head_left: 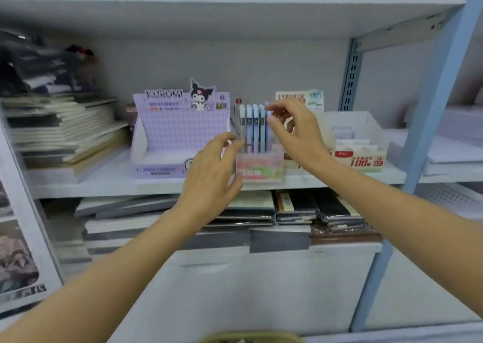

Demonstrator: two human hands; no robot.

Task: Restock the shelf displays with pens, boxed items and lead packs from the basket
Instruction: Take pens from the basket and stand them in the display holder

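Shelf (91, 186) of grey metal carries pens (254, 125) upright in a pen holder (261, 166), with Kuromi box (177, 133) at 9 o'clock. Left hand (211, 175) grips the pen holder; right hand (298, 136) curls at the pen tops, grip unclear.

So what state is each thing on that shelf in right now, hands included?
pens: upright in a row in the pen holder.
pen holder: upright on the shelf.
left hand: holding the pen holder's left side.
right hand: pinching the rightmost pen's top.
Kuromi display box: upright, front open.
clear bin: upright, holding packs.
basket: only its rim shows.
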